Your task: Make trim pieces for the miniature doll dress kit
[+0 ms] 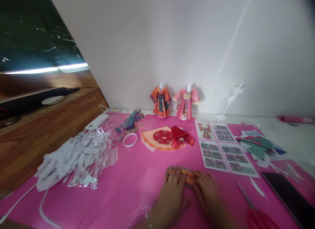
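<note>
An orange patterned fabric piece (188, 176) with a dark beaded-looking upper edge lies on the pink table cover (128, 189). My left hand (174, 186) lies over its left end, fingers spread flat on it. At its right end my right hand (205, 188) rests with its fingertips on the fabric; the fingers are stretched out, though slightly blurred. Beyond the hands sit a peach fan-shaped piece (147, 137) with a red patterned oval (159, 136) on it and a folded red cloth (177, 133).
Red-handled scissors (254, 207) and a black phone (290, 196) lie at the right, near an instruction sheet (231, 168). Two small dressed mannequins (161, 102) and a bare one (233, 97) stand behind. White fabric (61, 160), plastic bags and a tape ring (130, 145) lie left.
</note>
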Demonstrator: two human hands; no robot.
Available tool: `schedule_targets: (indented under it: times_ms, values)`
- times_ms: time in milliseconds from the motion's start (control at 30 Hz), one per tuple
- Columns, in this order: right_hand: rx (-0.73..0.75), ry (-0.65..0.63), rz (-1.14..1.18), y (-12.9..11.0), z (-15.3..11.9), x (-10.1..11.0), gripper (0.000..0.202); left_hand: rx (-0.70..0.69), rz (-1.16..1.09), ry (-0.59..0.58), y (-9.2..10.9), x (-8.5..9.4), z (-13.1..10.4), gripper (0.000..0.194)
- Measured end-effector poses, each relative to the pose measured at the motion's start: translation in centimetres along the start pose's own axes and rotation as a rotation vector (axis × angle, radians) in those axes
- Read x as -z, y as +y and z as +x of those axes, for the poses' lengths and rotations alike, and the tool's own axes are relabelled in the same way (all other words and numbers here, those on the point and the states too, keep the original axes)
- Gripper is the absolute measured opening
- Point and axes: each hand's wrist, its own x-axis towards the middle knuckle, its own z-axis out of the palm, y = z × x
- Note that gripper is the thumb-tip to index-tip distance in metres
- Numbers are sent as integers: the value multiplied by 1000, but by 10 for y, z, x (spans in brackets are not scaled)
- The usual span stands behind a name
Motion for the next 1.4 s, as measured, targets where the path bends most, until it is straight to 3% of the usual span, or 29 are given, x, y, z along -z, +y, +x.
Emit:
schedule_targets:
  times_ms: [367,500,633,733,867,967,1033,1267,1400]
  values:
    - [6,98,53,1,1,4,19,78,-188,91,9,19,-3,57]
    - [63,139,49,3,2,4,20,123,-177,110,18,40,-12,48]
    - [72,174,48,2,6,6,19,128,-66,222,19,73,-10,33]
    - [60,192,51,0,9,9,20,250,147,311,-7,103,15,26]
    - [6,151,78,0,8,10,22,496,288,416,-74,137,60,24]
    - [-2,124,81,6,4,5,23,659,388,438,-121,150,78,29]
    - [-10,91,75,12,2,0,22,698,444,422,-143,152,81,32]
    - [-58,106,136,15,-1,-12,27,636,538,351,-174,141,67,36]
    - [-142,157,207,8,1,-16,38,654,530,339,-185,148,65,32]
